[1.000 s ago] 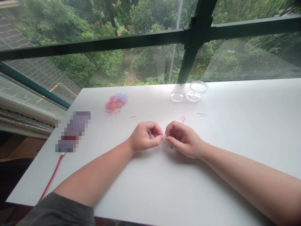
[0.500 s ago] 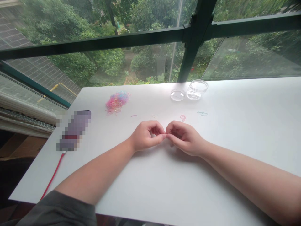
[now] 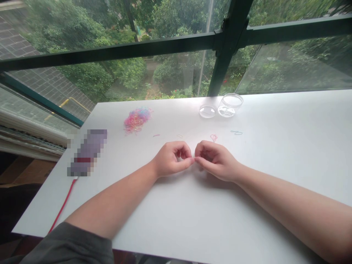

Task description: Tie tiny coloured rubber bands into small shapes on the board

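My left hand [image 3: 173, 157] and my right hand [image 3: 216, 160] meet fingertip to fingertip over the middle of the white table [image 3: 170, 216]. Each has thumb and forefinger pinched together; what lies between them is too small to make out. Just beyond the hands, small rubber bands lie in a loose row: a pink one [image 3: 156, 135], a pale orange one [image 3: 179, 135], a little pink bunch [image 3: 213, 137] and pale green ones [image 3: 236, 132]. Farther back on the left is a heap of pink, yellow and blue rubber bands [image 3: 136, 120].
A clear round jar [image 3: 231, 105] stands open at the back edge, with its clear lid [image 3: 207, 111] beside it. At the left lies a blurred purple phone-like object [image 3: 89, 152] with a red cable [image 3: 63, 205]. A green-framed window [image 3: 165, 44] borders the table's far side.
Both hands keep their pinch, and the gap between the fingertips looks very slightly wider. Nothing on the table has moved.
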